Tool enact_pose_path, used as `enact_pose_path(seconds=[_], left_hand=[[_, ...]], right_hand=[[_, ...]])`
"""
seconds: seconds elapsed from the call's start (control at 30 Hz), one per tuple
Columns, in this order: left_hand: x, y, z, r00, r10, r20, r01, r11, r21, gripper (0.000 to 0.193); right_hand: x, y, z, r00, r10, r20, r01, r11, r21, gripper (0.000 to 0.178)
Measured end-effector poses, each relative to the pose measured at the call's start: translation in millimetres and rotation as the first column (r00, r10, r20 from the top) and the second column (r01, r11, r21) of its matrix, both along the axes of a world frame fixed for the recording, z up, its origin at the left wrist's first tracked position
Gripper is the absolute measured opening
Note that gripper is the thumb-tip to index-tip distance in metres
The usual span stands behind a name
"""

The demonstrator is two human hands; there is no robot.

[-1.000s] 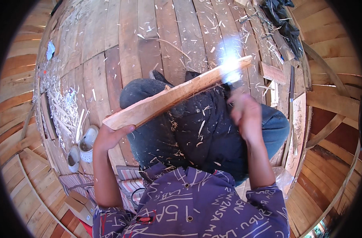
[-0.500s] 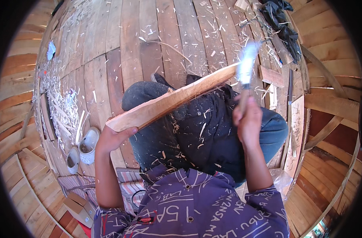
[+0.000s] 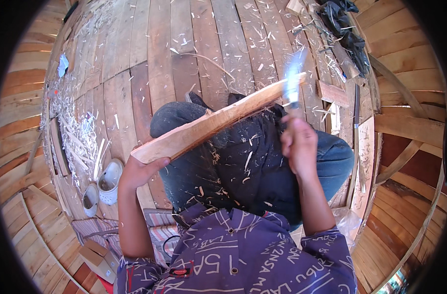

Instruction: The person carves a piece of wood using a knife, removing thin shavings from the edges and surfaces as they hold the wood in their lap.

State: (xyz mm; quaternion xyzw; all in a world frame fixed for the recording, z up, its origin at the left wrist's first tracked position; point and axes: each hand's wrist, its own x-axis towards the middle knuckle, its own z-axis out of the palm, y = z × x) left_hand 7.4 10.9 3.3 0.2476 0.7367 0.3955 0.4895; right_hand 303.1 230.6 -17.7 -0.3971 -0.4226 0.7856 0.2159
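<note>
Knife (image 3: 292, 89), its handle clenched in my right hand (image 3: 302, 140), has swung leftward since half a second ago; the blurred blade now crosses the wood piece's (image 3: 208, 121) far end, seemingly at the working edge, contact unclear. My left hand (image 3: 146, 172) keeps grasping the near end. Left of that grip lie clogs (image 3: 110, 177) and shavings (image 3: 76, 134); my right knee (image 3: 337, 156) crowds the knife hand.

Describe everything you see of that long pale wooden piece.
The long pale wooden piece, roughly hewn with a darker lower edge, narrows towards its far end and slants up rightward over the denim-clad legs. The left grip holds its broad near end. A blurred, shiny bladed tool overlaps its far end; contact is unclear.
</note>
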Motion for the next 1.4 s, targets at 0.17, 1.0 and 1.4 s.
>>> enact_pose_path(seconds=[0.17,1.0,1.4], left_hand=[[-2.8,-3.5,-0.7,0.999,-0.015,0.029,0.016,0.999,-0.03,0.041],[-2.0,0.8,-0.8,1.0,-0.019,0.004,0.019,0.999,0.034,0.038],[1.7,3.7,-2.7,0.929,-0.204,-0.308,0.252,0.96,0.126,0.028]], right_hand=[[2.0,-7.9,-7.2,0.999,0.022,0.036,-0.025,0.997,0.079,0.032],[-6.9,-5.6,-2.9,0.997,-0.038,-0.064,0.036,0.999,-0.02,0.027],[7.4,-5.1,12.1,0.985,0.004,0.174,-0.037,0.982,0.186,0.04]])
